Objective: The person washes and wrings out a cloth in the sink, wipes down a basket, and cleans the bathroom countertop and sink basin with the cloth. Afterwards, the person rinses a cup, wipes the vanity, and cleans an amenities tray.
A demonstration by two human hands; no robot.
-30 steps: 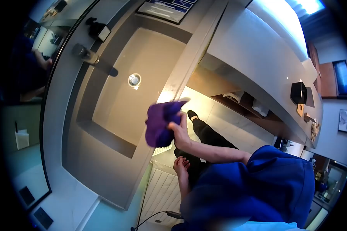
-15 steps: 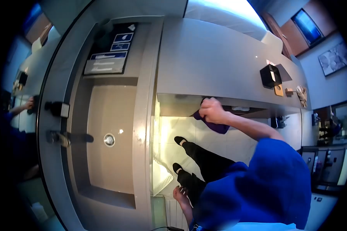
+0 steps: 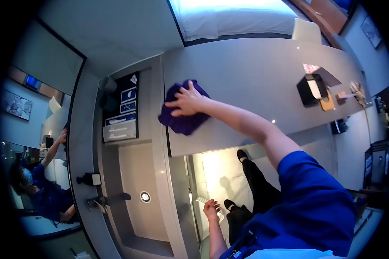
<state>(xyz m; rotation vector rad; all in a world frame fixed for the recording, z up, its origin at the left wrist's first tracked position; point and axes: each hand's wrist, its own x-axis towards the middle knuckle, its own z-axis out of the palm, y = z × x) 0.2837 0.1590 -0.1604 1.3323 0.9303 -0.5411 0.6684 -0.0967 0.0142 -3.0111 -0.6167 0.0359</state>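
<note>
My right hand (image 3: pixel 188 101) lies flat with fingers spread on a crumpled purple cloth (image 3: pixel 183 124), pressing it against the grey countertop (image 3: pixel 242 82) near its left end, beside the sink unit. Below the counter's front edge, my left hand (image 3: pixel 212 209) hangs over the floor, its fingers loosely bent and somewhat apart, with nothing visible in it.
Left of the counter is a sink basin (image 3: pixel 142 172) with a faucet (image 3: pixel 97 203) and a dark bottle (image 3: pixel 89 178). Above the basin sits a tray (image 3: pixel 121 110) with packets and cups. A black box (image 3: pixel 311 90) stands at the counter's right. A mirror (image 3: pixel 34 129) is at the left.
My right hand has moved up and left from the counter's front edge onto the countertop, and its fingers have opened over the cloth, which is now spread out. The view has shifted.
</note>
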